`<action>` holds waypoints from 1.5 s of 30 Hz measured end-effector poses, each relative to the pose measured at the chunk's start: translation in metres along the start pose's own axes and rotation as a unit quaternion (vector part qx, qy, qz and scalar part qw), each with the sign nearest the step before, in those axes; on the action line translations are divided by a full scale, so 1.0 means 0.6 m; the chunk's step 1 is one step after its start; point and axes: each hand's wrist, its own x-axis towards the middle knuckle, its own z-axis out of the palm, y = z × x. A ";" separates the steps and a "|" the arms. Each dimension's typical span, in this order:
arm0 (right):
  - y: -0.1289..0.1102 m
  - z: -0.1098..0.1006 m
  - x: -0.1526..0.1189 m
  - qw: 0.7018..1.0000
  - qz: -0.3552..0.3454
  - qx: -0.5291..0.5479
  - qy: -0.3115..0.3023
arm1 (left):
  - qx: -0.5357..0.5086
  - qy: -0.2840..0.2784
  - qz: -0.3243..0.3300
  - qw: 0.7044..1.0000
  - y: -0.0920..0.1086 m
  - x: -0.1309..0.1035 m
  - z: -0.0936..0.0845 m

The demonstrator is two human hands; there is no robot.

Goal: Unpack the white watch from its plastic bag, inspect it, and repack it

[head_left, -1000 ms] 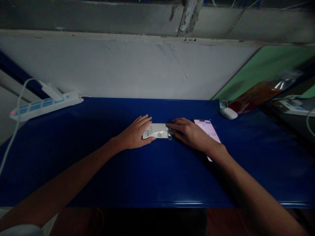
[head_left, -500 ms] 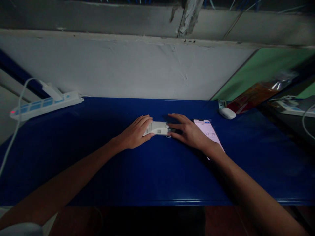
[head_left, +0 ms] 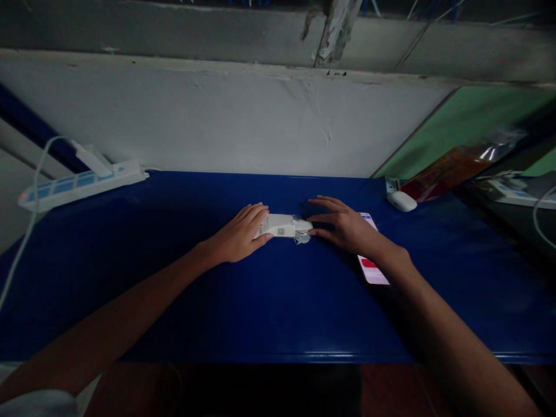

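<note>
Head view: one white packet (head_left: 280, 225), gripped between thumb and fingers of the half-closed left hand (head_left: 240, 234); one white piece (head_left: 303, 225), newly exposed, seemingly pinched by the right hand (head_left: 343, 225), upper finger spread; judged part-withdrawn.

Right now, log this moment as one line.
left hand: holding white packet; right hand: at packet's right end; phone: partly hidden by right hand; power strip: left on blue table
</note>
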 end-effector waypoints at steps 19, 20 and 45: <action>-0.010 0.006 0.007 0.998 -0.028 0.059 0.022 | -0.005 0.001 0.003 1.000 -0.008 0.000 0.009; -0.009 0.000 0.007 0.997 -0.018 0.058 0.041 | -0.009 0.002 0.000 1.000 -0.007 0.001 0.008; -0.095 -0.051 0.097 0.484 0.231 0.834 0.130 | -0.103 0.107 0.016 0.989 0.012 0.019 -0.020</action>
